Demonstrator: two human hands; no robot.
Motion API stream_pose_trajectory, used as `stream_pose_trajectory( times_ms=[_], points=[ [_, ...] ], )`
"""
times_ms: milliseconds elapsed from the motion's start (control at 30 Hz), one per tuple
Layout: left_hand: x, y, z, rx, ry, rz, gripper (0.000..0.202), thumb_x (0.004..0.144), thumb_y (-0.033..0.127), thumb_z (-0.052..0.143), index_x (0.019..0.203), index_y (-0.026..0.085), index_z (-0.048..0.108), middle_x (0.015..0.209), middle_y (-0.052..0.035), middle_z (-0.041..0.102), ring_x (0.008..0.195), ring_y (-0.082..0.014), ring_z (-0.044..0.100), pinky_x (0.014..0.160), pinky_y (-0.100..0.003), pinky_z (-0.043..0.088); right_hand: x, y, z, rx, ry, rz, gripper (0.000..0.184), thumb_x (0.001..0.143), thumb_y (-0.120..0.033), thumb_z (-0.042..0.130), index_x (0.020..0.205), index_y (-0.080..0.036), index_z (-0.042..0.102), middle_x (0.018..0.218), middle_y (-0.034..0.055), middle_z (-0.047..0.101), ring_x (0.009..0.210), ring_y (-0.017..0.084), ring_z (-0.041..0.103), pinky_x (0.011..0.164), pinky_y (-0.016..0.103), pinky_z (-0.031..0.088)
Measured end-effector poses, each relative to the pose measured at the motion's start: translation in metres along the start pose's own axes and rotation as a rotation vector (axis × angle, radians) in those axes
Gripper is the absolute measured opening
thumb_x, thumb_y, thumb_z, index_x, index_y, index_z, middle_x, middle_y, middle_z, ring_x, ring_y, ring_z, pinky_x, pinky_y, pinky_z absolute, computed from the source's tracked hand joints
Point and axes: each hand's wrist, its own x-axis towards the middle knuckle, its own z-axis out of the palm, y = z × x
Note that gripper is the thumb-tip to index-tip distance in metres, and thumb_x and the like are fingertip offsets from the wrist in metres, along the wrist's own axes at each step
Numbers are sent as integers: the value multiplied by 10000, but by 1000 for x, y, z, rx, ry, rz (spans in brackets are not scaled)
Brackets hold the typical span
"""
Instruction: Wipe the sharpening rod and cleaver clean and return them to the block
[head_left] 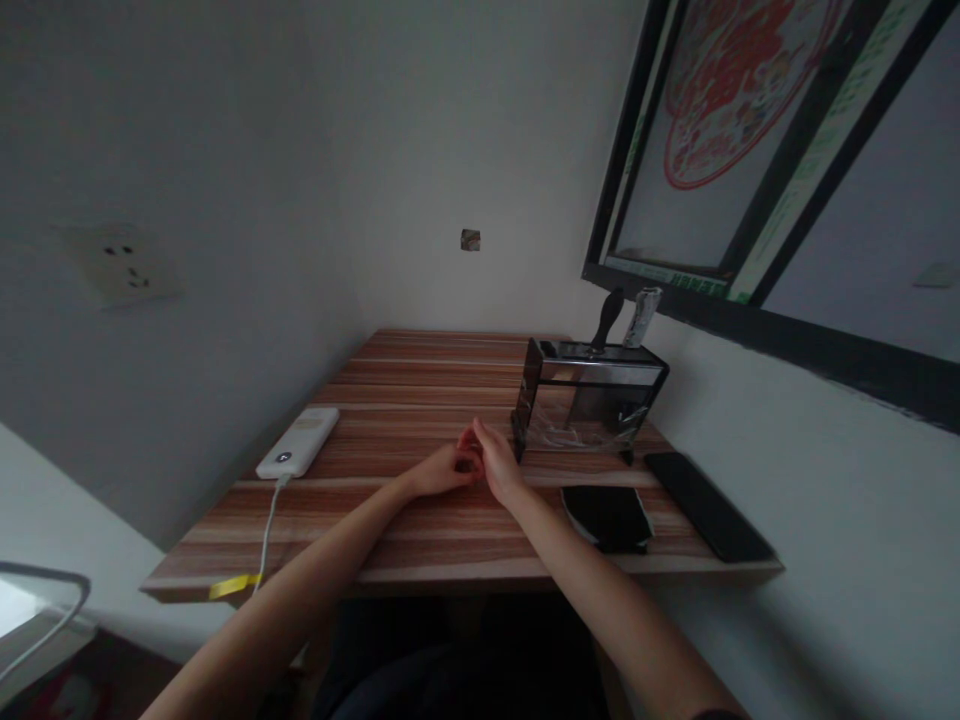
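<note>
Both my hands meet over the middle of the wooden table. My left hand has its fingers curled, touching the fingertips of my right hand. My right hand's fingers are bent towards the left hand. What sits between the fingers is too small and dim to name. Just right of my hands stands a black and clear knife rack with a black handle and a pale handle sticking up.
A white power bank with a white cable lies at the table's left. A black round pad and a dark phone lie at the right front. Walls close in on three sides; a window is at the upper right.
</note>
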Motion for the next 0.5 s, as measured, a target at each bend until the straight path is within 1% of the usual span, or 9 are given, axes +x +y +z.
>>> stream_pose_trajectory(
  times_ms=[133,200,367,500],
  points=[
    [-1,3,-1,-2,-27,-2,100,769,223,581,774,132,623,737,-6,606,680,-115,533,666,-215,436,0,0,0,-1,-4,10,401,731,-582,587,613,-201,628,604,-1,579,605,142,528,607,248,412],
    [-2,4,-2,-3,-39,0,129,777,250,581,784,129,623,735,-9,606,668,-114,533,653,-213,437,0,0,0,-2,-6,10,397,743,-573,581,616,-200,630,605,-2,576,602,138,525,604,245,408],
    [-2,4,-1,17,-10,0,162,794,290,572,767,138,624,835,-28,625,802,-150,550,767,-253,435,-2,-2,1,-10,-3,3,396,751,-569,574,609,-203,625,609,-4,583,592,134,519,596,246,398],
    [-1,1,4,19,19,-16,165,798,290,570,812,142,639,876,-41,638,874,-177,551,815,-278,424,-4,-4,2,-18,5,1,393,743,-567,582,596,-205,623,602,-2,584,591,138,519,600,252,399]
  ],
)
